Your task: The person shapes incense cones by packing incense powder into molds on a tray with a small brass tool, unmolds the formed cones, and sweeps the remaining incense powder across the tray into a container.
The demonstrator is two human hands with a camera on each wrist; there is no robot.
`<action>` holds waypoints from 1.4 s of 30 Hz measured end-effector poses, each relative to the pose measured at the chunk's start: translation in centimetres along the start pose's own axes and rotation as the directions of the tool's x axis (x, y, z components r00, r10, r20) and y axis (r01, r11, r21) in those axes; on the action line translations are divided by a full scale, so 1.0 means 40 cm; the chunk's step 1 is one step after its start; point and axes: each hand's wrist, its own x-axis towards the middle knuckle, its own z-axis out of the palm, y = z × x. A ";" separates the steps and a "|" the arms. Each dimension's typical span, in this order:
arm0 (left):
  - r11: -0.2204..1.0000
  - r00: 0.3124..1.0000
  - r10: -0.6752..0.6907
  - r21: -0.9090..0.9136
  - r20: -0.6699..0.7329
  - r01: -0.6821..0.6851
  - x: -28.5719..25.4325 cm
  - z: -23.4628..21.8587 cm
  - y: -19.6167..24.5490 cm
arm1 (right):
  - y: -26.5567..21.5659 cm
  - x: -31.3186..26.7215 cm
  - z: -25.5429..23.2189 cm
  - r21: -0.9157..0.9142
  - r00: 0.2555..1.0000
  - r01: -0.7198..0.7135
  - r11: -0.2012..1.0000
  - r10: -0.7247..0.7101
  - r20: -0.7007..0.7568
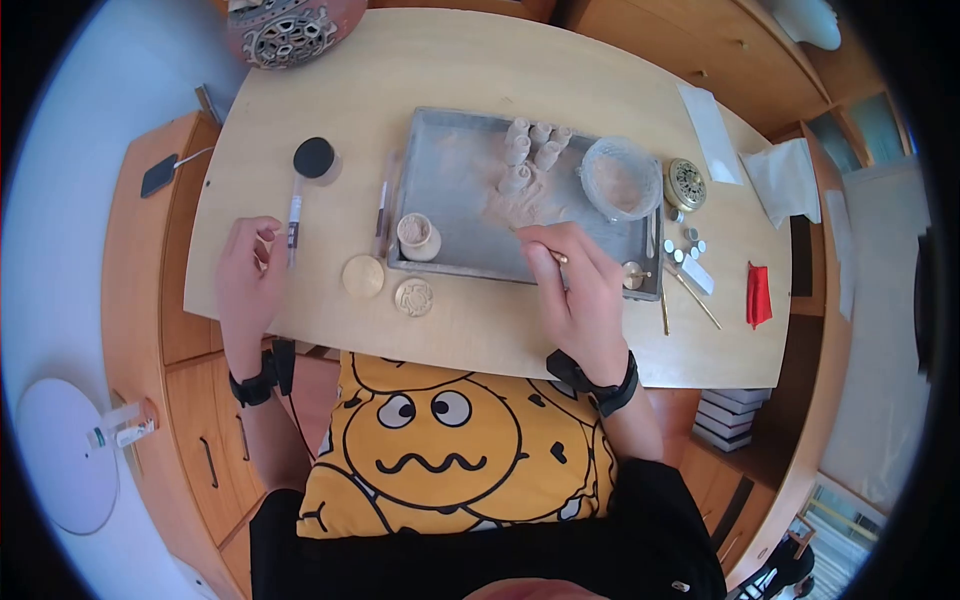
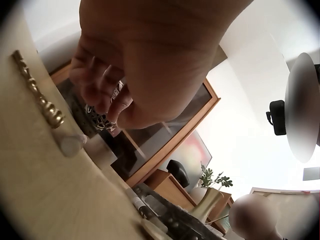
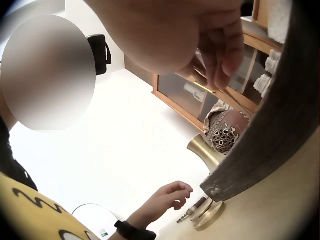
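Note:
My right hand pinches a thin brass-coloured tool above the near side of a grey tray; most of the tool is hidden behind the fingers. Just beyond the fingertips lies a heap of tan powder. Several small tan, vase-shaped pieces stand behind it. On the left, my left hand hovers over the table with loosely curled fingers and holds nothing. Closest to it lies a slim labelled tube. In the left wrist view a twisted brass stick lies below that hand.
A jar of powder stands at the tray's near left corner, a bowl of powder at its right. Two brass discs lie in front. A black-lidded jar, pierced brass burner, brass sticks and red pouch are around.

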 end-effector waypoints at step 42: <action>0.997 0.857 0.006 -0.064 -0.515 -0.046 -0.173 0.118 -0.077 | 0.059 -0.071 0.005 0.249 0.938 -0.334 0.909 0.346 -0.005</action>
